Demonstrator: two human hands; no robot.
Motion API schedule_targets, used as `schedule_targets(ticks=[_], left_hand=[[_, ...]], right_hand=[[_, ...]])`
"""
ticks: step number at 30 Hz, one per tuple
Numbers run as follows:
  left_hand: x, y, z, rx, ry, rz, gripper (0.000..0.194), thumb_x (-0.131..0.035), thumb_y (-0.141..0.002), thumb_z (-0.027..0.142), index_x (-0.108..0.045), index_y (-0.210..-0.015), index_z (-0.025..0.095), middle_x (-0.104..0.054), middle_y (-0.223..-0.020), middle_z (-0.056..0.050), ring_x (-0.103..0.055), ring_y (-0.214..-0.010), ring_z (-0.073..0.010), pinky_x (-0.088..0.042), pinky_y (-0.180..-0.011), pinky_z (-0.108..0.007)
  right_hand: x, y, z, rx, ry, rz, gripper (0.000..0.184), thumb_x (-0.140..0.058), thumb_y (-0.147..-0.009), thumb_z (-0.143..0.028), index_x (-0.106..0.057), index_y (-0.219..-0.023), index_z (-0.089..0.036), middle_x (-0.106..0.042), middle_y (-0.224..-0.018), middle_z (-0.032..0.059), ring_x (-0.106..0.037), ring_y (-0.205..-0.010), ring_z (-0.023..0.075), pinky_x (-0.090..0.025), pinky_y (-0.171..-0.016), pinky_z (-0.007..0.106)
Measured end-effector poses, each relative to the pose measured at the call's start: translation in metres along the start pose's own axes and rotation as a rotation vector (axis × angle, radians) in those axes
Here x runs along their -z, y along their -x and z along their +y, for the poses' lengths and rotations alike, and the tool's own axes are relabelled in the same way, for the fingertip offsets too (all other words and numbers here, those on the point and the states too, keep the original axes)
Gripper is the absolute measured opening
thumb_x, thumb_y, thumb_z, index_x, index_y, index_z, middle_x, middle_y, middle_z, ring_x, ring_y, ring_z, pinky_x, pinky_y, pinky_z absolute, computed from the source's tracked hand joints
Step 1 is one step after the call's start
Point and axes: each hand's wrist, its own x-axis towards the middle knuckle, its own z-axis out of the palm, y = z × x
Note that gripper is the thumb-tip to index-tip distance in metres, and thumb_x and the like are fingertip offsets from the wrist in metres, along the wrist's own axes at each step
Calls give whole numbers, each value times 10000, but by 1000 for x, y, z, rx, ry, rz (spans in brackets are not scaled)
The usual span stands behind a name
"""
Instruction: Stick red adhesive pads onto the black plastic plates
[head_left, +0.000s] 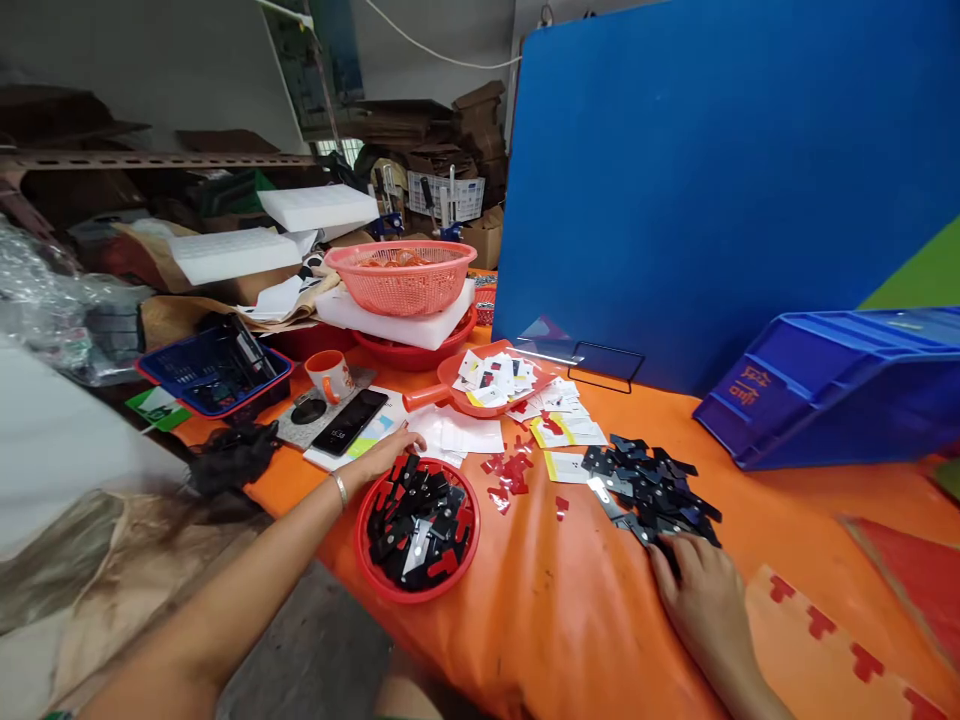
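Note:
My left hand (391,452) reaches over the far left rim of a round red basket (365,560), its fingers loosely bent and apart, with no held piece visible. Flat black pieces (409,508) fill the basket, some with red T-shaped parts on them, along with a silver one. At the near edge of a pile of black metal pieces (652,485), my right hand (701,590) curls its fingers down, and a dark piece shows between thumb and forefinger. Its fingertips are partly hidden. Small red film pieces (511,470) lie between basket and pile.
Behind the basket are an orange scoop (427,397) with white packets, a phone (349,422) and a mug (330,376). A blue bin (832,390) stands at the right, before a blue panel (712,180). A sheet with red T-shapes (821,622) lies front right.

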Motion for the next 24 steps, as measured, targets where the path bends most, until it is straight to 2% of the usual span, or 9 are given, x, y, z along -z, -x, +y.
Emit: schedule_targets(ticks=[2, 6, 10, 13, 16, 20, 22, 24], left_hand=[[-1, 0, -4, -19, 36, -14, 264, -452, -720, 303, -673, -801, 184, -600, -857, -42, -549, -820, -186, -426, -789, -285], [-2, 0, -8, -6, 56, 7, 227, -462, -681, 247, -655, -756, 154, -594, -732, -36, -519, -690, -164, -414, -673, -272], [-2, 0, -7, 20, 70, 65, 181, -583, -607, 224, -624, -761, 141, -589, -692, -19, -501, -630, -139, -399, -615, -256], [5, 1, -1, 38, 85, 125, 240, -676, -562, 274, -588, -738, 138, -555, -638, 5, -496, -597, -126, -392, -583, -246], [22, 6, 15, 44, 124, 216, 321, -708, -563, 374, -577, -742, 141, -566, -649, 4, -515, -599, -125, -405, -586, -250], [53, 26, 53, 57, 212, 397, 412, -732, -551, 448, -602, -780, 131, -608, -658, -17, -540, -592, -131, -436, -592, -267], [65, 42, 74, 68, 220, 422, 432, -735, -567, 450, -622, -823, 121, -626, -665, -28, -549, -592, -133, -438, -583, -266], [68, 58, 91, 74, 228, 382, 427, -735, -592, 431, -634, -865, 119, -647, -701, -41, -558, -601, -131, -439, -579, -260]], right_hand=[[0, -1, 0, 18, 1, 8, 347, -350, -904, -407, -586, -858, -157, -598, -885, 116, -514, -810, 259, -405, -712, 363], [-2, -1, 2, 27, 12, 6, 384, -331, -902, -436, -593, -863, -158, -603, -876, 118, -517, -805, 274, -411, -704, 377], [-4, -1, 4, 20, -22, -9, 366, -348, -893, -432, -591, -849, -162, -608, -865, 120, -529, -799, 273, -415, -722, 392], [-3, -2, 3, -5, -45, -15, 343, -361, -883, -418, -590, -851, -165, -610, -864, 122, -535, -812, 278, -414, -714, 397], [0, -2, 2, -27, -48, -28, 337, -369, -873, -416, -593, -849, -167, -611, -871, 127, -533, -818, 286, -412, -703, 395], [2, -3, 1, -67, -56, -52, 330, -373, -862, -424, -595, -833, -182, -616, -887, 123, -531, -831, 298, -408, -703, 399], [2, -2, 1, -81, -76, -62, 324, -375, -858, -424, -594, -834, -186, -614, -892, 124, -533, -844, 302, -404, -696, 401], [2, -2, 1, -84, -100, -63, 324, -371, -859, -419, -594, -844, -183, -610, -892, 128, -535, -849, 301, -401, -694, 403]])
